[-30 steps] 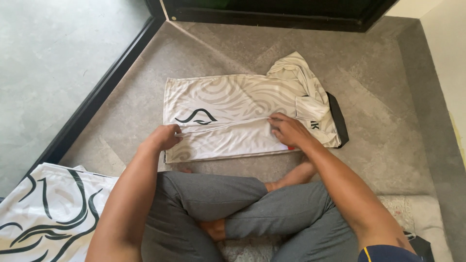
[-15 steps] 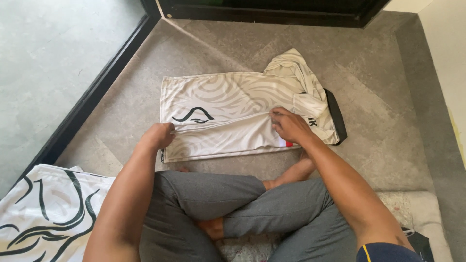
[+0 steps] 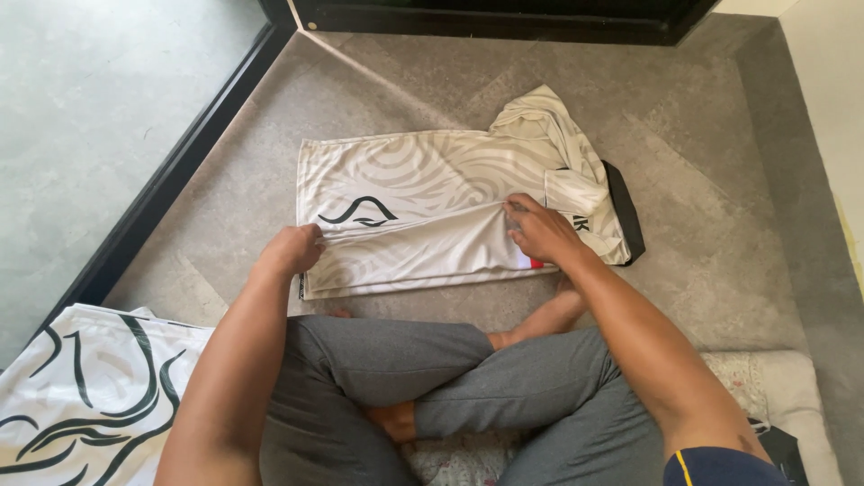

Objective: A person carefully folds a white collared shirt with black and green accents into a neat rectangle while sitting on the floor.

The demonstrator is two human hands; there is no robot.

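A: Starting nearest, what is lying by the person's knees?

B: A second white garment (image 3: pixel 85 396) with bold black swirls is lying loose on the floor at the left, untouched, and a pale cushion (image 3: pixel 778 387) is sitting under the grey-trousered legs.

A: And the hands?

B: The left hand (image 3: pixel 295 249) is pinching the near left edge of the cream jersey (image 3: pixel 432 193), and the right hand (image 3: pixel 537 230) is gripping a fold line across its middle. The jersey is lying flat on the grey stone floor (image 3: pixel 720 270), right in front of the crossed legs.

A: How far along is it looking?

B: I'd judge it partway: the body is squared into a rectangle, but the sleeve end at the far right is bunching up. The cloth is looking thin, slick and faintly wave-patterned.
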